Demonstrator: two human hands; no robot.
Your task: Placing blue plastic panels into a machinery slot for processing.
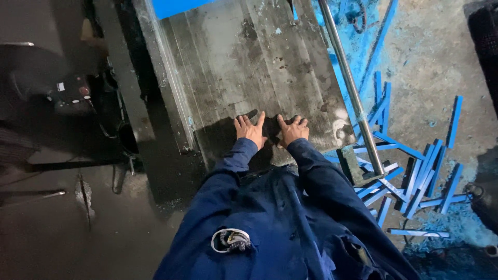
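Note:
My left hand [250,129] lies flat, fingers spread, on the near edge of a worn grey metal machine table [244,62]. Just to its right my right hand [292,129] rests palm down on the same surface, fingers apart. Neither hand holds anything. Both arms are in dark blue sleeves. A blue sheet edge [174,6] shows at the far end of the table.
A long steel bar [348,83] runs along the table's right side. Several blue offcut strips [415,176] lie scattered on the dusty concrete floor at right. A dark machine frame with a control box [75,93] stands at left.

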